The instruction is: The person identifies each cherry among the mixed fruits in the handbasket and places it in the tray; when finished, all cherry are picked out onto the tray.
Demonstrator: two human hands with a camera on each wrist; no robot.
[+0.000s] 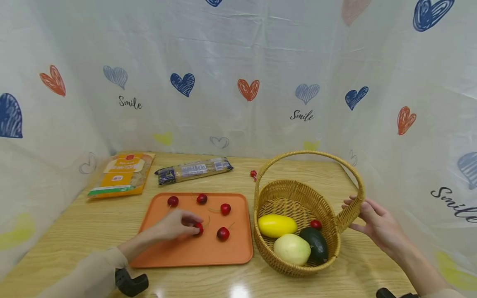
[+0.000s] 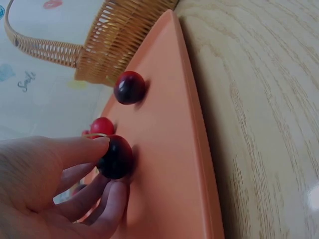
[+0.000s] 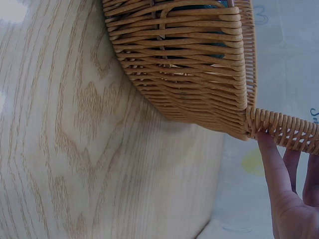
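Observation:
My left hand (image 1: pixel 175 225) is over the orange tray (image 1: pixel 186 258), pinching a dark red cherry (image 2: pixel 118 158) between thumb and fingers. The cherry has a thin stem and sits low, at the tray surface. Several other cherries lie spread on the tray, one of them (image 1: pixel 223 234) nearest to the basket. To the right stands a wicker basket (image 1: pixel 277 265) with a tall arched handle. My right hand (image 1: pixel 380 225) holds the lower right part of that handle, with fingers reaching behind it. Inside the basket are a yellow oval fruit (image 1: pixel 277 226), a pale green round one (image 1: pixel 292 249), a dark green one (image 1: pixel 316 244) and a red cherry (image 1: pixel 316 224).
An orange and clear food bag (image 1: pixel 123 174) lies at the back left of the wooden table. Beside it is a long packet (image 1: pixel 195 169), apparently of noodles. Small red berries (image 1: pixel 253 174) lie behind the basket. Curtains printed with hearts enclose the table.

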